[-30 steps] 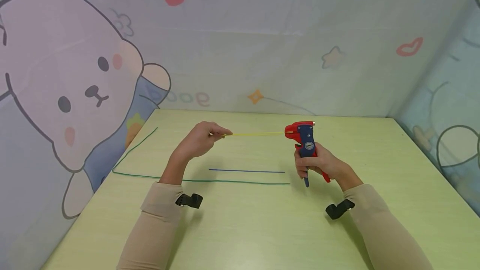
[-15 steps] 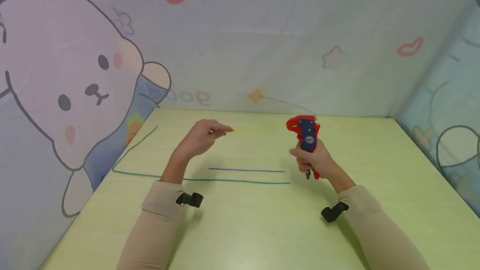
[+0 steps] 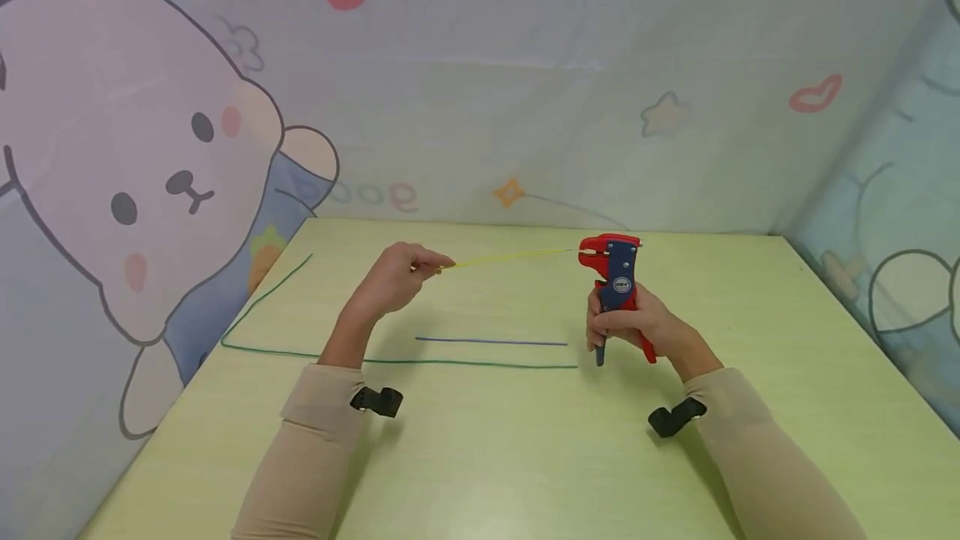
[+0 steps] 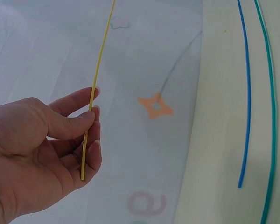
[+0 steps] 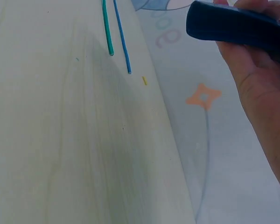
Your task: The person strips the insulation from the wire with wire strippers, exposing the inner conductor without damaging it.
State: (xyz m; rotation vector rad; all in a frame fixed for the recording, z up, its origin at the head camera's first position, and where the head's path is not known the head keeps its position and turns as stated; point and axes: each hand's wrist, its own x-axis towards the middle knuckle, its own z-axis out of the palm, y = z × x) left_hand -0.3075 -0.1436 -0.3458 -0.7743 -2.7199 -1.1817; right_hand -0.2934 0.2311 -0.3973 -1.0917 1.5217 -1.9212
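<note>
Between thumb and fingers, my left hand (image 3: 397,275) pinches a yellow wire (image 3: 510,257). The wire reaches rightward above the table, and its far end shows a short grey bare tip. In the left wrist view, its near end (image 4: 83,163) hangs below the thumb. My right hand (image 3: 637,322) grips a red and blue wire stripper (image 3: 621,261) by its handles, which stand apart. The stripper's jaws face the bare tip, with a small gap between. In the right wrist view, only a dark handle (image 5: 233,25) of the tool shows in the hand.
A short blue wire (image 3: 491,342) and a long bent green wire (image 3: 465,363) lie on the pale table (image 3: 510,457). A tiny yellow piece (image 5: 144,80) shows in the right wrist view near the table's far edge. A printed cloth (image 3: 480,107) hangs behind.
The yellow wire's end was inside the stripper's jaws and is now out of them, with a bare tip. My right hand squeezed the handles half a second ago; now they are spread again.
</note>
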